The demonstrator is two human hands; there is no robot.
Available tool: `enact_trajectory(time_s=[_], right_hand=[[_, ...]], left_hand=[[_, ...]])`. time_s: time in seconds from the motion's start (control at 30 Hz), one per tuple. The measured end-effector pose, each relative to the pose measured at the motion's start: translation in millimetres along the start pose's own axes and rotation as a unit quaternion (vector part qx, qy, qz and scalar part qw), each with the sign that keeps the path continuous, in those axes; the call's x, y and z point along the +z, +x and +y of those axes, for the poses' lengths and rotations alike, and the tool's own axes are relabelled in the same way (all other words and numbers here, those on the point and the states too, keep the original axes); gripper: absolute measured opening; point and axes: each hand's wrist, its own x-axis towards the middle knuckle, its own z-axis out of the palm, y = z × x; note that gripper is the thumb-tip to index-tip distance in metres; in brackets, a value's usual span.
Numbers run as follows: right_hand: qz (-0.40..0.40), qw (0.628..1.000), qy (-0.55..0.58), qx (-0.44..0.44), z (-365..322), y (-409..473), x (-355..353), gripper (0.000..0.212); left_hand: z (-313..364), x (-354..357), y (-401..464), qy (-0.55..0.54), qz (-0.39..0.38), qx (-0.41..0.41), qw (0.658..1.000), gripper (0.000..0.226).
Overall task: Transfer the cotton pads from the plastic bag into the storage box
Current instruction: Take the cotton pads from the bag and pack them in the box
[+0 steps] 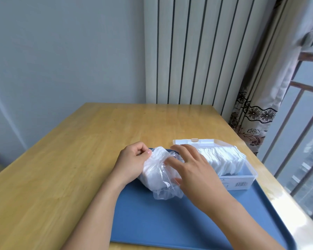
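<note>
A clear plastic bag with white cotton pads inside lies on a blue tray. My left hand pinches the bag's far left edge between thumb and fingers. My right hand has its fingers spread and reaches into the bag's mouth, where its fingertips show through the plastic. To the right stands a clear storage box with its lid open at the back. A row of white cotton pads stands on edge inside the box. A bare stretch of the box shows at its near right.
The tray rests on a wooden table. A striped wall panel rises behind the table. A patterned curtain and a window railing are close on the right, past the table's edge.
</note>
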Motion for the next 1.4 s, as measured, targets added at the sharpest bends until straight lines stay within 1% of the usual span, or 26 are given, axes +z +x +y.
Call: enact_trajectory(time_s=[0.1, 0.2, 0.4, 0.6, 0.67, 0.8, 0.87, 1.0, 1.07, 1.27, 1.33, 1.4], right_hand=[[-0.005, 1.0, 0.011, -0.001, 2.2, -0.1, 1.2, 0.059], [0.011, 1.0, -0.006, -0.006, 3.1, -1.1, 0.5, 0.06], [0.032, 0.999, -0.001, -0.006, 4.6, 1.7, 2.7, 0.051], [0.025, 1.0, -0.001, -0.006, 7.0, 1.8, 4.6, 0.047], [0.024, 1.0, 0.001, -0.01, 6.5, 0.6, 3.2, 0.051], [0.011, 1.0, -0.013, -0.013, 5.1, -1.9, 1.1, 0.066], [0.011, 1.0, -0.011, -0.007, 5.6, -1.9, 2.3, 0.063], [0.018, 1.0, -0.009, 0.01, 4.6, 0.4, 3.6, 0.053], [0.029, 1.0, -0.01, 0.007, 4.8, 0.9, 3.9, 0.051], [0.031, 0.999, -0.039, -0.001, 5.9, 0.1, 7.4, 0.054], [0.04, 0.998, -0.04, -0.005, 5.2, 0.4, 7.9, 0.052], [0.049, 0.999, -0.018, -0.012, 5.2, 0.3, 5.6, 0.053]], left_hand=[[2.5, 3.6, -1.4, 0.031, 0.012, 0.024, 0.999, 0.023], [2.1, 3.1, -1.0, 0.046, 0.02, 0.036, 0.998, 0.023], [5.1, 6.5, -2.2, 0.062, 0.05, 0.045, 0.996, 0.02], [7.1, 7.5, -2.7, 0.067, 0.067, 0.042, 0.995, 0.02], [6.7, 7.6, -2.4, 0.064, 0.066, 0.041, 0.995, 0.02], [5.1, 4.6, -2.1, 0.051, 0.042, 0.041, 0.997, 0.021], [5.8, 5.0, -3.3, 0.053, 0.036, 0.046, 0.997, 0.022], [6.7, 7.6, -3.4, 0.061, 0.076, 0.051, 0.994, 0.021], [7.2, 7.7, -3.4, 0.064, 0.081, 0.05, 0.993, 0.022], [7.7, 6.8, -4.4, 0.074, 0.074, 0.055, 0.993, 0.022], [7.6, 8.0, -4.4, 0.082, 0.086, 0.051, 0.992, 0.022], [9.1, 8.9, -5.1, 0.095, 0.11, 0.038, 0.989, 0.022]])
